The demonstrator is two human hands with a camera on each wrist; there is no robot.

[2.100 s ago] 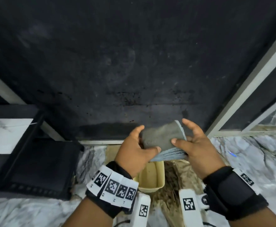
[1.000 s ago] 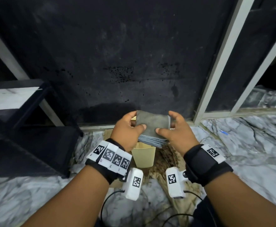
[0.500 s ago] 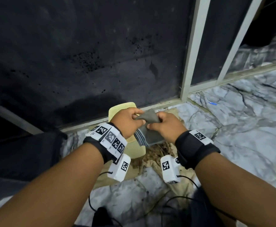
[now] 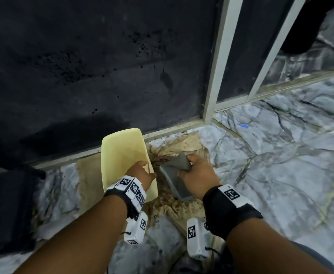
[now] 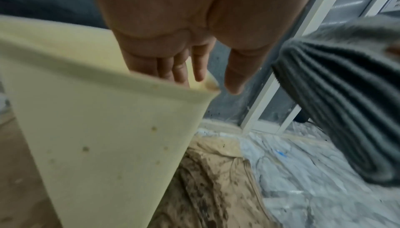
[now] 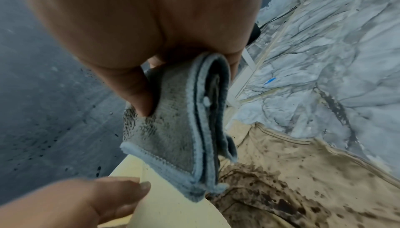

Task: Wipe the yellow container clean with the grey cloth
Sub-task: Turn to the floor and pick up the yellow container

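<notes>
The pale yellow container [image 4: 122, 151] stands on the floor by the dark wall, its opening facing up at me. My left hand [image 4: 142, 173] holds its right rim, fingers inside and thumb outside; the left wrist view shows small brown spots on its outer wall [image 5: 97, 129]. Just right of it my right hand [image 4: 193, 171] grips the folded grey cloth [image 4: 176, 175], thumb on one face and fingers behind. In the right wrist view the cloth [image 6: 179, 137] hangs just above the container's rim [image 6: 173, 214], apart from it.
A beige floor cloth [image 4: 182, 147] with dark brown stains lies under and right of the container. Grey marble floor [image 4: 281, 175] spreads to the right, with a small blue scrap [image 4: 243, 125]. A white frame post [image 4: 213, 76] rises behind; a dark object [image 4: 7, 204] sits left.
My left hand has let go of the cloth and taken the container's rim. The right hand now holds the cloth alone, lower and right of the container. My view has tipped down.
</notes>
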